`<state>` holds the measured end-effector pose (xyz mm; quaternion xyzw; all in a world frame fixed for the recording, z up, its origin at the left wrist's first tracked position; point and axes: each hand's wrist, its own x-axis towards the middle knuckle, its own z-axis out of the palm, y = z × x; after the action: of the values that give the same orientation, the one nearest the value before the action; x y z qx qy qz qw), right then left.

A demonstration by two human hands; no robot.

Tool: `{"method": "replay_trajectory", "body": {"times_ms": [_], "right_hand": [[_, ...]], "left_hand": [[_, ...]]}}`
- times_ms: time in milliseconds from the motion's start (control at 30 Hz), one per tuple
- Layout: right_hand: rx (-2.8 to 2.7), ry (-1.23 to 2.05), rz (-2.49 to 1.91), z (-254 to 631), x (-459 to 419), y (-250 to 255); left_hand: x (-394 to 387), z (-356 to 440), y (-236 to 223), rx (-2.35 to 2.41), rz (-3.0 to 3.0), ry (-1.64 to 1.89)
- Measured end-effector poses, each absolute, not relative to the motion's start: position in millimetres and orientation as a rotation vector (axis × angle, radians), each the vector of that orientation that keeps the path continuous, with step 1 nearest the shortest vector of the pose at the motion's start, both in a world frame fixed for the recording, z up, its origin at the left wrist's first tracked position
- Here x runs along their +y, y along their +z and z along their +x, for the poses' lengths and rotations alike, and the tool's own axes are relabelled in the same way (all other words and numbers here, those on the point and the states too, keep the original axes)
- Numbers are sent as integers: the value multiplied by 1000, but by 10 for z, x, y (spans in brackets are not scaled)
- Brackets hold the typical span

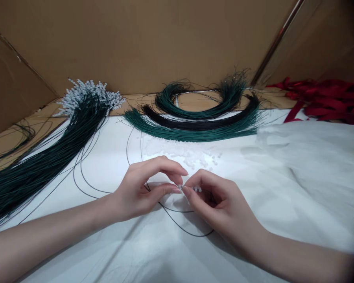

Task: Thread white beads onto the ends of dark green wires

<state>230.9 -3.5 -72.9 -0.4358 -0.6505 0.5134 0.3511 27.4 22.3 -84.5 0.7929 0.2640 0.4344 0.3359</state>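
Note:
My left hand (144,186) and my right hand (221,200) meet fingertip to fingertip low over the white surface. Thumb and fingers of the left are pinched on a small white bead (179,187). The right thumb and forefinger grip a thin dark cord right beside it. A short row of white beads (197,190) shows behind the right fingertips. Dark cord loops (191,236) hang or lie under both hands; where each one ends is hidden. Loose white beads (194,157) are scattered just beyond the hands.
A thick bundle of dark green cords (79,129) with white beaded ends (88,96) lies at left. Curved green and black cord bundles (194,125) rest at the back. Red ribbons (333,98) and white sheer material (318,157) are on the right. Cardboard walls (150,43) enclose the surface.

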Motion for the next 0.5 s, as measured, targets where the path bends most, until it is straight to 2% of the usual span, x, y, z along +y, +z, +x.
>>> {"method": "replay_trajectory", "body": {"times_ms": [500], "right_hand": [[-1582, 1326, -1080, 2325, -29, -768]], "left_hand": [[187, 303, -779, 727, 2139, 1150]]}}
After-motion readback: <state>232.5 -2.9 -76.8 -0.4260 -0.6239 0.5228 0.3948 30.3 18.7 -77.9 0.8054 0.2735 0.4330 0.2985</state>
